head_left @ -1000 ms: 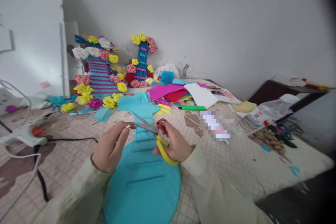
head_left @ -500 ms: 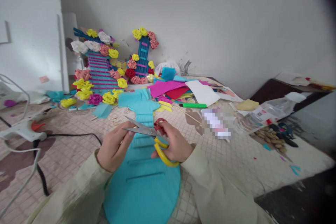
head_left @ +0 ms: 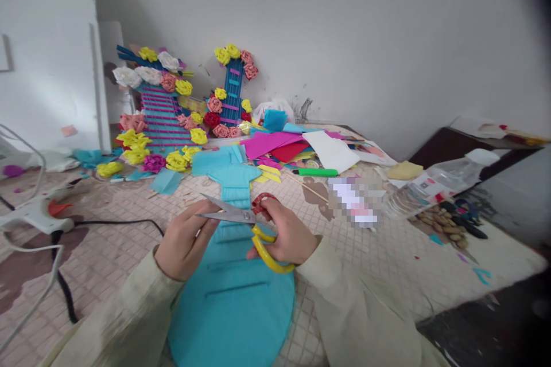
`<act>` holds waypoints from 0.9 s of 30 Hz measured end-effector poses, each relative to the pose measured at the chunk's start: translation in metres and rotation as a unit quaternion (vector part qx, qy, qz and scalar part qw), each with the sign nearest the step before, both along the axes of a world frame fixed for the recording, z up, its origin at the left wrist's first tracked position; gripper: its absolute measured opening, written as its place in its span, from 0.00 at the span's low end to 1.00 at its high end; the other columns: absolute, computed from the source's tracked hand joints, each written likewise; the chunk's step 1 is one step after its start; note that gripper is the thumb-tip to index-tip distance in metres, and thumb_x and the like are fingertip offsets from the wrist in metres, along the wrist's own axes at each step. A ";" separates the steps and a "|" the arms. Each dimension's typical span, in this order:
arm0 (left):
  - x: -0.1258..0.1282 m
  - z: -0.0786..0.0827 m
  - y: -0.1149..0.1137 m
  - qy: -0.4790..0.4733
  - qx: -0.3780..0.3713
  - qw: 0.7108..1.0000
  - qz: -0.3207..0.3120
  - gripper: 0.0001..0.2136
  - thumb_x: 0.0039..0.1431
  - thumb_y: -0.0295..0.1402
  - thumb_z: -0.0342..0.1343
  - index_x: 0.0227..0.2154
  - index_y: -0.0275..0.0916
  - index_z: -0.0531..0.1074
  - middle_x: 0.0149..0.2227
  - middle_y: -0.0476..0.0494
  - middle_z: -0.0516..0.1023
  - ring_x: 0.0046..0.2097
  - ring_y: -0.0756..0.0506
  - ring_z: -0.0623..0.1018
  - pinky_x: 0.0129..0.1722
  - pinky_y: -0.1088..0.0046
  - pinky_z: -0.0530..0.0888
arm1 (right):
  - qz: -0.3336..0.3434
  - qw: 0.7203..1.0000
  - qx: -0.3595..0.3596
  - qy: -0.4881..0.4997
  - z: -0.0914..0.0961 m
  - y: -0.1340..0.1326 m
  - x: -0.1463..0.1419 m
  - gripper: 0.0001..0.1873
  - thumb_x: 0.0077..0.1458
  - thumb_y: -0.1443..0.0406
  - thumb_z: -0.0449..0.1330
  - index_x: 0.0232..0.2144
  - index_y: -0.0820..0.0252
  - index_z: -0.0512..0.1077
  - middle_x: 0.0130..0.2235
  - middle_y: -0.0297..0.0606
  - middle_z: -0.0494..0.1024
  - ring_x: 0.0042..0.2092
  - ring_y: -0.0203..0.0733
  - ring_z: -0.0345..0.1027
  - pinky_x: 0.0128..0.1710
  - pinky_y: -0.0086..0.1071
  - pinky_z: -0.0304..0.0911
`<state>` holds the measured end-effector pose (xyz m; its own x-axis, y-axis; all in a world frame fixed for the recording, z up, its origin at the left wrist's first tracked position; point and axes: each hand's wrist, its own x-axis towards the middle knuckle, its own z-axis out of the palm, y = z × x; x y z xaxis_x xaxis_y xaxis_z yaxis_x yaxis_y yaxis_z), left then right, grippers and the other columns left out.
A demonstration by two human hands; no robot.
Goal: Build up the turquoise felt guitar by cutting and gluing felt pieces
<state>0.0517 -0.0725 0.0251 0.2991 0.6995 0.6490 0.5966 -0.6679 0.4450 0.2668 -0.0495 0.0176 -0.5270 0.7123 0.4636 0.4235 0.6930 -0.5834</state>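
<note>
My right hand (head_left: pixel 286 234) grips scissors (head_left: pixel 235 215) with one yellow and one red handle loop. Their blades are parted and point left, reaching the fingertips of my left hand (head_left: pixel 183 241). The thumb and fingers of that hand are pinched together beside the blades; whatever they hold is too small or hidden to name. Beneath both hands lies a turquoise guitar-like shape (head_left: pixel 232 321), with a wide rounded body, a narrow neck and a flared head. Dark thin strips cross its body, and my hands cover part of the neck.
At left is a white glue gun (head_left: pixel 38 212) with cords. Two flower-covered blue pieces (head_left: pixel 161 109) lean at the back. Coloured paper sheets (head_left: pixel 275 143), a green marker (head_left: pixel 317 172), a stick, a clear bottle (head_left: pixel 430 186) and peanuts (head_left: pixel 443 225) lie to the right.
The scissor tips have shifted slightly left and the blades seem a little wider apart. My left hand has moved slightly left, and the whole view has drifted a little.
</note>
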 end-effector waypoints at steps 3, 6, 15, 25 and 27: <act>0.000 0.000 -0.001 0.003 -0.007 1.000 0.002 0.10 0.60 0.31 0.42 0.28 0.40 0.67 0.29 0.45 0.73 0.33 0.46 0.73 0.32 0.71 0.69 | -0.007 1.000 0.000 -0.002 0.000 0.000 0.000 0.29 0.36 0.55 0.67 0.38 0.60 0.62 0.35 0.39 0.69 0.36 0.43 0.66 0.36 0.34 0.63; 0.001 0.001 -0.002 0.001 -0.009 1.000 0.001 0.10 0.60 0.32 0.42 0.27 0.40 0.66 0.28 0.46 0.73 0.31 0.47 0.73 0.31 0.72 0.69 | -0.021 1.000 0.001 -0.011 0.000 0.001 -0.001 0.26 0.37 0.54 0.66 0.35 0.61 0.62 0.31 0.37 0.69 0.32 0.42 0.66 0.32 0.33 0.63; 0.004 0.004 -0.004 0.009 -0.022 0.999 0.040 0.12 0.60 0.33 0.42 0.25 0.41 0.67 0.22 0.47 0.70 0.26 0.47 0.72 0.26 0.72 0.69 | -0.072 0.997 0.016 -0.018 -0.001 0.001 0.001 0.20 0.39 0.52 0.64 0.27 0.59 0.65 0.23 0.32 0.68 0.25 0.38 0.65 0.25 0.29 0.59; 0.005 0.006 -0.001 -0.019 -0.096 0.990 0.102 0.17 0.60 0.39 0.41 0.39 0.39 0.72 0.34 0.44 0.78 0.32 0.47 0.75 0.33 0.72 0.71 | -0.302 0.943 -0.033 -0.139 -0.006 0.038 0.038 0.22 0.44 0.54 0.63 0.39 0.61 0.71 0.37 0.47 0.76 0.40 0.50 0.70 0.38 0.37 0.63; 0.004 0.006 0.001 -0.012 -0.100 0.988 0.115 0.17 0.59 0.39 0.41 0.38 0.38 0.72 0.34 0.43 0.78 0.32 0.46 0.75 0.33 0.71 0.72 | -0.358 0.914 -0.079 -0.173 -0.008 0.047 0.057 0.21 0.42 0.56 0.65 0.37 0.62 0.72 0.37 0.49 0.76 0.41 0.52 0.69 0.38 0.38 0.62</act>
<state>0.0559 -0.0713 0.0312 0.1032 0.8620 0.4963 0.7098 -0.4134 0.5704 0.3243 -0.0022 0.0098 0.0055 0.9757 0.2190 0.9137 0.0841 -0.3976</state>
